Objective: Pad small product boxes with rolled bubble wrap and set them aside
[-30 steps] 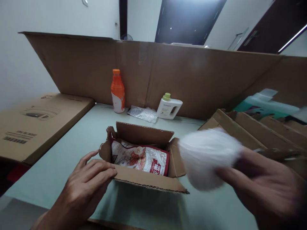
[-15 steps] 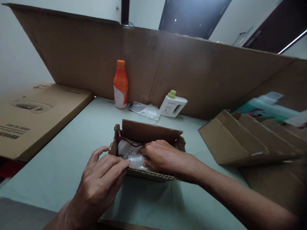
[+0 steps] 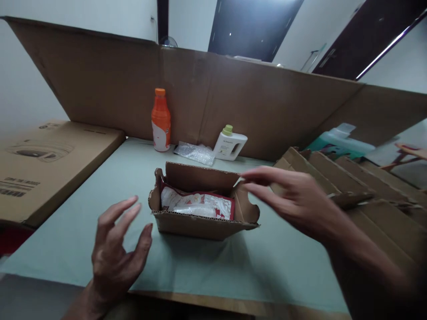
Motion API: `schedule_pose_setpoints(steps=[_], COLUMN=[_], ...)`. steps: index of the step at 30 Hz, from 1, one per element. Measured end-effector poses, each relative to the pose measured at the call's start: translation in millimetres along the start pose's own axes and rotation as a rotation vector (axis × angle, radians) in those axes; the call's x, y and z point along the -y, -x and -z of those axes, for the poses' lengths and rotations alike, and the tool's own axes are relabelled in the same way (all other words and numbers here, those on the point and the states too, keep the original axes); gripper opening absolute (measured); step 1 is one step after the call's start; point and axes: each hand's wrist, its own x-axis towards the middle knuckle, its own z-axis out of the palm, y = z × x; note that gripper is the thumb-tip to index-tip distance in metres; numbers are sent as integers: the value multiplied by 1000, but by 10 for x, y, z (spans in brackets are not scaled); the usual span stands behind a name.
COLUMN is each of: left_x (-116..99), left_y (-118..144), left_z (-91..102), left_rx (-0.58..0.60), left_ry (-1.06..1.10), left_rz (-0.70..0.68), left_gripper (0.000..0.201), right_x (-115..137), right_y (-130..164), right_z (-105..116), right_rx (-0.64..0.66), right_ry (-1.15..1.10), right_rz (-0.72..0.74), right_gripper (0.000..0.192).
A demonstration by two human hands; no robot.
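Observation:
A small cardboard box (image 3: 203, 226) stands with its top flaps up in the middle of the table. Inside it lie a red and white printed packet (image 3: 224, 205) and a piece of bubble wrap (image 3: 196, 210) along the front wall. My left hand (image 3: 120, 246) hovers left of the box, fingers spread and holding nothing. At the box's right end, my right hand (image 3: 290, 195) has its thumb and fingers stretched out and apart, slightly blurred. Its fingertips are close to the right rear flap; whether they touch it I cannot tell.
Behind the box stand an orange bottle (image 3: 160, 122) and a white bottle with a green cap (image 3: 230, 144). A bubble wrap pouch (image 3: 195, 152) lies between them. A large flat carton (image 3: 56, 164) is at left. Folded boxes (image 3: 333, 171) and a teal bottle (image 3: 336, 143) stand at right.
My right hand has come out of the box and moved right. My left hand has let go of the box's front left corner and drawn back. More of the packet shows.

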Motion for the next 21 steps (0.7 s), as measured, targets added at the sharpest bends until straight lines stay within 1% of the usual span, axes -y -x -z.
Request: schedule_pose_setpoints(steps=[1,2,3,4,5,6,8,9,10,11,12,14,15,17,19,20,21], left_x=[64,137,213,290,361,423,503,511,494,449,381,207,126,38,91,168,264], left_y=[67,139,212,285,351,407,473,480,472,458,443,447,475,573,678,709,713], left_z=[20,26,16,-11,-57,-122,-301,-410,-526,-639,-740,-876,-901,-851,-676,-554,-424], left_rx=[14,60,125,196,259,305,370,402,432,457,474,475,474,488,476,451,417], left_ry=[15,49,100,167,241,311,418,446,460,467,473,485,487,468,409,367,319], left_rz=[108,234,364,483,583,663,781,824,855,870,872,836,793,675,600,612,660], left_gripper=[69,67,66,66,69,74,81,82,80,77,74,67,62,50,40,40,44], right_x=[-120,-243,-355,-444,-501,-525,-500,-479,-467,-467,-478,-506,-512,-482,-379,-303,-221], right_y=[209,423,626,804,946,1044,1096,1064,1018,978,967,1072,1181,1424,1552,1537,1467], right_z=[73,80,15,-118,-307,-534,-999,-1191,-1332,-1416,-1447,-1406,-1366,-1314,-1338,-1379,-1432], right_rx=[-148,-311,-389,-380,-308,-213,-86,-71,-84,-86,-104,-144,-172,-238,-282,-277,-251], right_ry=[-23,-50,-110,-179,-244,-296,-396,-459,-523,-568,-597,-589,-561,-495,-466,-470,-482], right_rz=[-112,-215,-339,-412,-433,-443,-439,-424,-413,-423,-441,-508,-540,-562,-514,-462,-397], right_gripper=[23,25,27,29,31,39,58,60,59,59,57,55,56,57,60,61,61])
